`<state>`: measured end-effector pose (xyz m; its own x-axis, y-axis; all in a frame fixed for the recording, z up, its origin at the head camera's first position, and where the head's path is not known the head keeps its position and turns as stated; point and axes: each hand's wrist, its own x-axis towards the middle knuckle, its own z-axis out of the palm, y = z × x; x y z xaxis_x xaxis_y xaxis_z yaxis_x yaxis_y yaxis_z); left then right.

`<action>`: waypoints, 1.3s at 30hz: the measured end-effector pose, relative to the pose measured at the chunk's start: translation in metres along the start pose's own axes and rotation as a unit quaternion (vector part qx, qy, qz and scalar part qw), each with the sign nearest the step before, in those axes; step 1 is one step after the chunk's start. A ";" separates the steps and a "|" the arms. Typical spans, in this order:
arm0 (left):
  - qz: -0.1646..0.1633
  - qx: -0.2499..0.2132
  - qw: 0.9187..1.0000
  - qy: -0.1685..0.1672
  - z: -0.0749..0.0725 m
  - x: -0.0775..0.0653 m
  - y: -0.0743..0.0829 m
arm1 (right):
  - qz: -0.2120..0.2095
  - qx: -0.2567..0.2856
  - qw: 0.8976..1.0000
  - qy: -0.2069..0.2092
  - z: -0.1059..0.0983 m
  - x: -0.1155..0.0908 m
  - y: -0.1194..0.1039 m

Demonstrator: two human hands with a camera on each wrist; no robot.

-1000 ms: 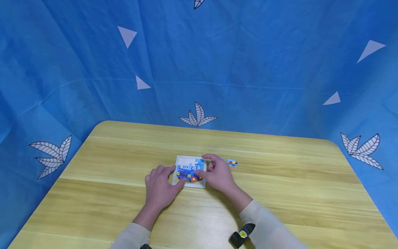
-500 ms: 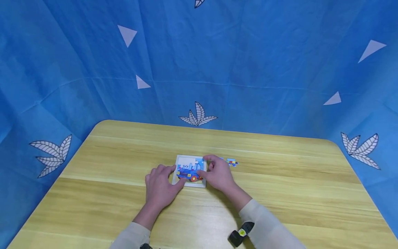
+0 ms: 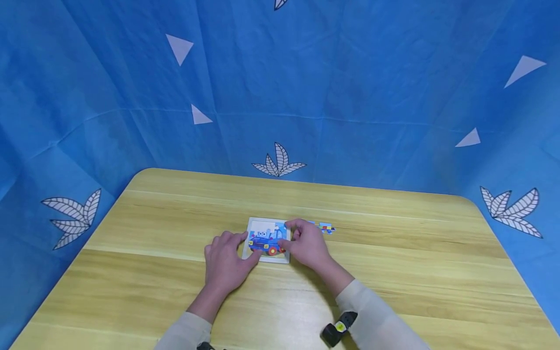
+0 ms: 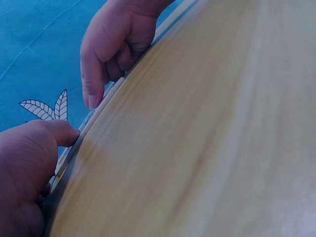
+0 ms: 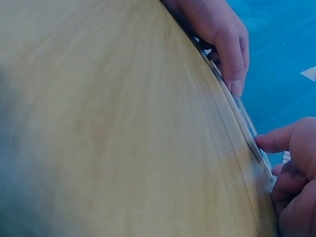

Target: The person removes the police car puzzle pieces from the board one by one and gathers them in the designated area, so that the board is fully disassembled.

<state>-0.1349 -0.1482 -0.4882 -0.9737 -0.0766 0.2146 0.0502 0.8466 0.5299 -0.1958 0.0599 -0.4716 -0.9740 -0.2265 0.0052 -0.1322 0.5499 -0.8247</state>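
Below mid-frame, the left hand [image 3: 225, 263] holds a white-edged blue car puzzle [image 3: 264, 245]; the right hand [image 3: 308, 247] touches it, pinching I can't tell.

The head view is evenly lit, with a pale sheen reflected by the yellow wood-grained tabletop [image 3: 284, 301] and a soft shadow cast beside the cream-sleeved right forearm [image 3: 376, 316]. Both wrist views are softened; the right's lower-left corner is blurred and darkened.

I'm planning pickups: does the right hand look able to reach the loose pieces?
Likely yes: the pieces lie beside the right hand, with nothing seen between, though it now touches the puzzle.
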 end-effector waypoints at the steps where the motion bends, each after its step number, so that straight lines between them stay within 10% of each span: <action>1: 0.000 0.000 1.000 0.000 0.000 0.000 0.000 | 0.002 0.002 1.000 -0.001 0.000 0.000 0.000; 27: -0.003 0.002 1.000 0.000 -0.001 0.000 0.002 | 0.072 0.129 0.989 0.013 -0.001 0.001 -0.006; 39: -0.009 0.001 1.000 -0.006 -0.002 0.001 0.003 | 0.062 0.085 0.994 0.005 -0.002 0.000 -0.006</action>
<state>-0.1351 -0.1463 -0.4851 -0.9770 -0.0857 0.1951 0.0319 0.8463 0.5317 -0.1950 0.0585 -0.4652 -0.9828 -0.1567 -0.0976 0.0213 0.4288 -0.9031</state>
